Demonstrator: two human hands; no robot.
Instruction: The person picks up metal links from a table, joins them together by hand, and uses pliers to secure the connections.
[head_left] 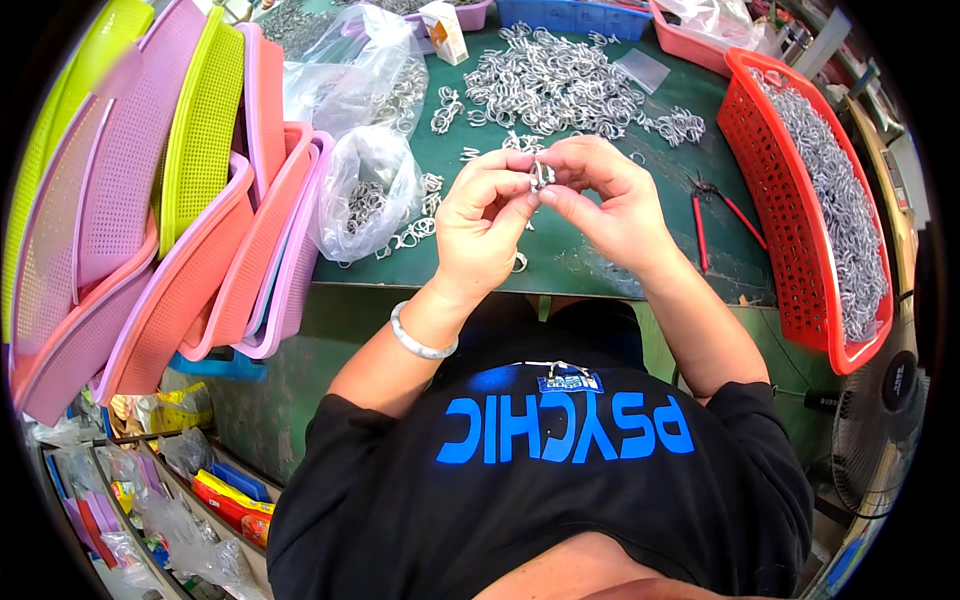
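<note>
Over the near part of the green table, my left hand (480, 220) and my right hand (615, 205) meet, fingertips pinched together. Between them is a small silver metal ring (542, 177), partly hidden by the fingers; both hands grip it. Just beyond lies a big heap of similar silver rings (555, 80), with a smaller cluster (680, 126) at its right. A clear plastic bag (370, 195) with rings inside stands left of my left hand, and loose rings (415, 232) lie beside it. One single ring (520, 263) rests near the table's front edge.
Red-handled pliers (705, 188) lie open to the right. A red basket (790, 240) full of metal rings stands at the right edge. Stacked plastic baskets (205, 260) fill the left side. A small carton (444, 32) and larger bag (345, 75) are farther back; a fan (885, 430) stands lower right.
</note>
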